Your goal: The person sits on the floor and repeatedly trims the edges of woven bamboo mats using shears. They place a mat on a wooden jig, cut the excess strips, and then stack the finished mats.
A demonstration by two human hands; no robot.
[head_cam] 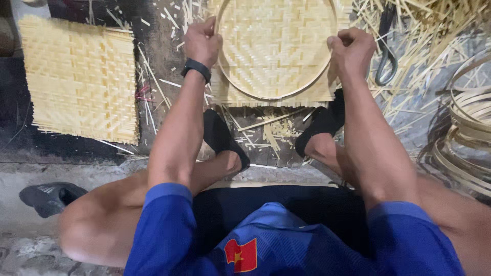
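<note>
Your left hand (203, 42) is clenched on the left rim of the round bamboo hoop (240, 88), and your right hand (353, 49) is clenched on its right rim, both fists closed tight with knuckles up. The hoop lies pressed on a square woven bamboo mat (276, 46) at the top centre of the frame; the mat's cut lower edge shows just below the hoop, and its corners stick out past the ring on both sides.

Room is tight below: your two feet in black slippers (223, 137) sit close under the mat's lower edge, one beside each forearm. To the left, a second woven mat (79, 76) fills the upper left of the frame, with a dark strip of ground and loose bamboo slivers (153, 87) between it and your left wrist, which wears a black band (196, 68). To the right, black-handled shears (386, 56) lie just beside your right hand among scattered strips, and a stack of coiled bamboo hoops (468, 138) crowds the right edge. A spare black slipper (50, 197) lies at lower left.

Both arms reach straight forward between your bent knees, elbows low.
</note>
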